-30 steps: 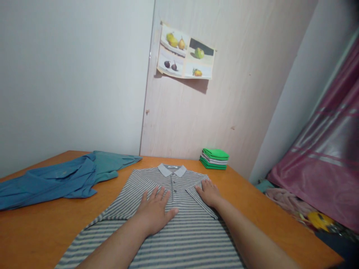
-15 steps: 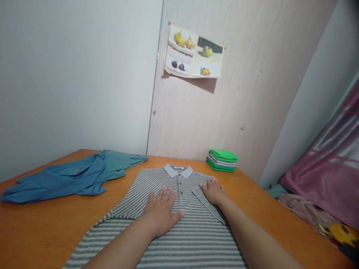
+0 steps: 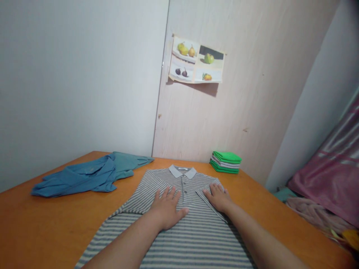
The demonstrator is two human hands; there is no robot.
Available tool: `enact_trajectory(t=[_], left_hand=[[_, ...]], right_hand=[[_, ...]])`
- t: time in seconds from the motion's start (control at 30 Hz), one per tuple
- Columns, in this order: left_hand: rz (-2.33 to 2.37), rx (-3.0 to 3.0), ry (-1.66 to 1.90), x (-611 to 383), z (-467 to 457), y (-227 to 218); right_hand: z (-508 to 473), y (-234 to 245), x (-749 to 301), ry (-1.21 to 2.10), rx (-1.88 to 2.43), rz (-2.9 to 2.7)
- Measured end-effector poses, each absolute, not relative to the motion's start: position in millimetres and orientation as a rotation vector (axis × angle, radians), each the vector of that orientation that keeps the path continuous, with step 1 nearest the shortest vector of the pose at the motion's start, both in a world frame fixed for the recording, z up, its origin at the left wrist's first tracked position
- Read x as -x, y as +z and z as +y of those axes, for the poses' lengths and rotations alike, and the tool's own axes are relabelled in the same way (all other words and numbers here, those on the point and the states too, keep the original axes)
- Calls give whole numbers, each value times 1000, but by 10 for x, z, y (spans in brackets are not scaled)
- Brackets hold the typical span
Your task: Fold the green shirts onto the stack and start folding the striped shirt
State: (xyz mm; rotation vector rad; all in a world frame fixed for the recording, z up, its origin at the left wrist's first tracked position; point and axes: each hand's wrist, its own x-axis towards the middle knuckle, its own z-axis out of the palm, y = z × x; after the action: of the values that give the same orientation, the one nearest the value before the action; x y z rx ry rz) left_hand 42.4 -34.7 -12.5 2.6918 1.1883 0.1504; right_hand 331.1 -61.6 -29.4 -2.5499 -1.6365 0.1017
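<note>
A striped polo shirt (image 3: 193,231) with a light grey collar and a buttoned placket lies front up on the orange-brown table (image 3: 50,224), collar toward the wall. Its sleeves are turned inward over the body. My left hand (image 3: 167,209) rests flat on the chest, left of the placket, fingers spread. On the sleeve at the right, near the shoulder, my right hand (image 3: 218,198) lies palm down with its fingers stretched out. Both hands touch the cloth without gripping it. The hem runs out of view at the bottom.
Blue and teal garments (image 3: 84,173) lie loosely at the back left. A stack of folded green and grey cloths (image 3: 226,162) stands at the back right. Fruit pictures (image 3: 196,61) hang on the wall. Beyond the right table edge are a pink curtain (image 3: 331,179) and crumpled fabric (image 3: 314,213).
The camera view has shifted slightly, so everything sits a little further right. Both hands stay in nearly the same places on the polo shirt.
</note>
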Motion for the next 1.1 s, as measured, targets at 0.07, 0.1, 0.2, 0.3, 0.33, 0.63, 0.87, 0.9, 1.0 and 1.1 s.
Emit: enact_trajectory(t=[0.07, 0.1, 0.2, 0.3, 0.33, 0.63, 0.87, 0.9, 1.0, 1.1], left_hand=[[1186, -2691, 148, -421, -348, -118], [1183, -2693, 149, -419, -347, -116], [1172, -2705, 152, -412, -342, -116], [1170, -2711, 164, -403, -344, -109], [1169, -2711, 167, -400, -348, -104], [1166, -2751, 274, -370, -426, -61], [1216, -2840, 343, -356, -494, -30], [1230, -2842, 354, -333, -510, -24], [1289, -2823, 385, -184, -568, 0], [1408, -2780, 378, 67, -647, 29]], right_hand=[[-704, -263, -3293, 105, 2542, -1636], [-753, -250, -3284, 105, 2539, -1632], [-931, -258, -3246, 100, 2527, -1630], [-1132, -336, -3184, 98, 2522, -1673], [-1192, -360, -3163, 98, 2523, -1689], [-1595, -372, -2993, 13, 2470, -1702], [-1848, -533, -2846, 6, 2477, -1748], [-1853, -528, -2838, 8, 2473, -1750], [-1842, -497, -2832, 3, 2464, -1748], [-1828, -483, -2838, -14, 2457, -1749]])
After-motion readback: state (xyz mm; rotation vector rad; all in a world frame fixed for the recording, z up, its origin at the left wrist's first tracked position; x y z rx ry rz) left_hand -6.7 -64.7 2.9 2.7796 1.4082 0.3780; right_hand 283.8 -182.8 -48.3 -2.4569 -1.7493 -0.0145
